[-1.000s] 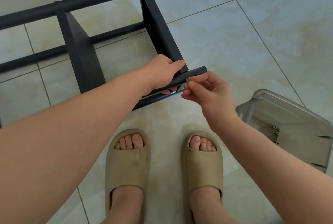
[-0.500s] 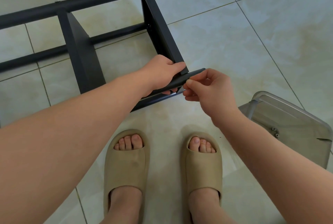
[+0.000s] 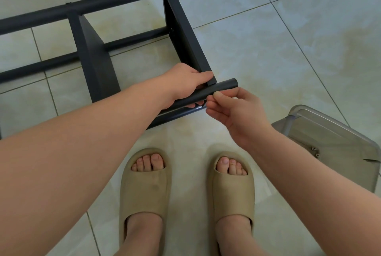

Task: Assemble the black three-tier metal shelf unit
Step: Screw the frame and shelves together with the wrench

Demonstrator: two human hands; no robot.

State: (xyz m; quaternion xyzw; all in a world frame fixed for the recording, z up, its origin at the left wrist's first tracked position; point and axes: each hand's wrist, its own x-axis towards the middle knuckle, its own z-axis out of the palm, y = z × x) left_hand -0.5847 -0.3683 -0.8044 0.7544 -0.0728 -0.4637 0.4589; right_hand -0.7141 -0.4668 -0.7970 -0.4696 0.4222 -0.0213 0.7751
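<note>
The black shelf unit lies on its side on the tiled floor, its far pole [image 3: 92, 6] running along the top. Two flat shelf panels [image 3: 185, 35] [image 3: 97, 66] cross from that pole toward me. My left hand [image 3: 185, 82] grips the near pole [image 3: 224, 86] where the right panel's corner meets it. My right hand [image 3: 233, 111] is just under that pole's free end. Its thumb and forefinger pinch a small screw against the pole, and the fingertips hide the screw.
A clear plastic box [image 3: 329, 138] stands on the floor at the right, with small screws [image 3: 315, 150] lying in it. My feet in beige slippers [image 3: 146, 183] [image 3: 231, 183] stand just below the shelf. Pale floor tiles spread to the upper right.
My right hand's pinching fingertips have shifted a little along the underside of the near pole, uncovering its end. The silvery screw visible one second ago is now covered. My left hand keeps its grip.
</note>
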